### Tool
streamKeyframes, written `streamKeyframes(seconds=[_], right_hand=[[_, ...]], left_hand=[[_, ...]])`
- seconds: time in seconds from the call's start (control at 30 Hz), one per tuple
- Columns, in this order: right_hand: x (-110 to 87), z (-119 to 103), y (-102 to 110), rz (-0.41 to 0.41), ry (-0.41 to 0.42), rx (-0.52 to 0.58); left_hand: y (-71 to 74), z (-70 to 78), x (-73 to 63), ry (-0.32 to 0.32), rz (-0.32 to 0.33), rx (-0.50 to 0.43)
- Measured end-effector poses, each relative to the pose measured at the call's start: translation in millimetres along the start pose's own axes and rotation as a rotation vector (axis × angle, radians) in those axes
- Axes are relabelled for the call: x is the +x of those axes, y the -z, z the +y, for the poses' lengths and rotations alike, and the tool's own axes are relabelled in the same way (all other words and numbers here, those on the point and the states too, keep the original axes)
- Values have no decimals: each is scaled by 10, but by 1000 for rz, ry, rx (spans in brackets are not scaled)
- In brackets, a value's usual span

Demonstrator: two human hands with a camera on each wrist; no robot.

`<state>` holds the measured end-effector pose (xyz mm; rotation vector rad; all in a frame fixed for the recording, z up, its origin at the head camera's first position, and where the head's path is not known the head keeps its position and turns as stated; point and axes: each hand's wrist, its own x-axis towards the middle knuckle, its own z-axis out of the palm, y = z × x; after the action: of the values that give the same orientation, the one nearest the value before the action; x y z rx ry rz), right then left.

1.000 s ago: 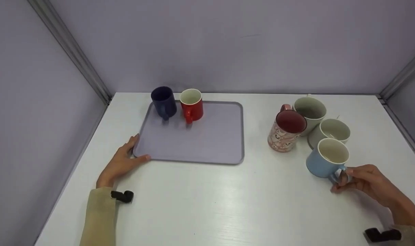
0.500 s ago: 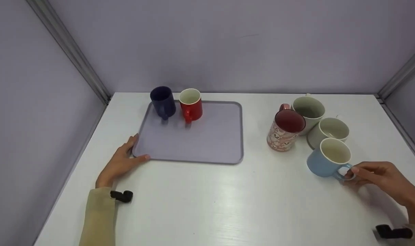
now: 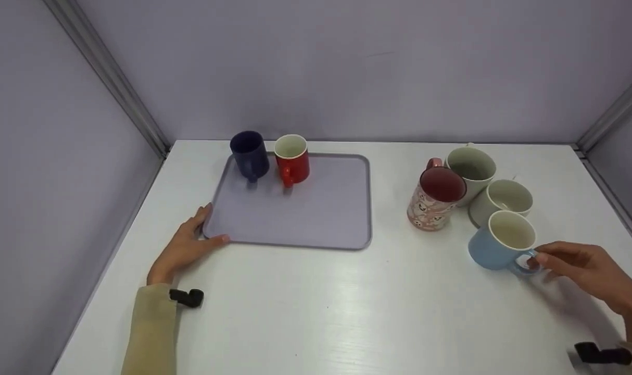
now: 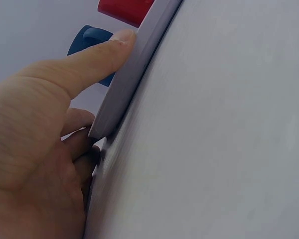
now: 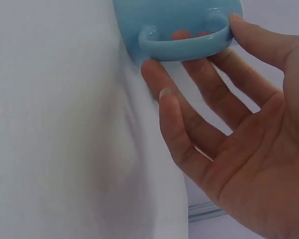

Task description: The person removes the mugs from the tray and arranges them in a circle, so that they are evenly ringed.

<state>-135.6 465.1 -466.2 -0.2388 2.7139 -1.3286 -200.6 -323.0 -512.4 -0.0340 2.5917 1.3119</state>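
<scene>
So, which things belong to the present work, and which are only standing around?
Probably in the job:
light blue mug, handle in right hand
grey tray, corner in left hand
navy mug, red mug, standing on it

Perhaps only standing about:
pink patterned mug
rear pale mug
front pale mug

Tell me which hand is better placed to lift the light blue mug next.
Probably the right hand: its thumb and fingers are at the handle of the light blue mug. The left hand is farther off, holding the tray by its near left corner.
</scene>
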Motion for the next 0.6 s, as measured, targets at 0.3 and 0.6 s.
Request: streamKeyframes(seconds=[0.3, 0.6], right_hand=[[128, -502, -17, 306, 46, -68], [556, -1240, -256, 309, 303, -29]], left_hand=[[-21, -26, 31, -22, 0, -20], [-31, -72, 54, -14, 10, -12]])
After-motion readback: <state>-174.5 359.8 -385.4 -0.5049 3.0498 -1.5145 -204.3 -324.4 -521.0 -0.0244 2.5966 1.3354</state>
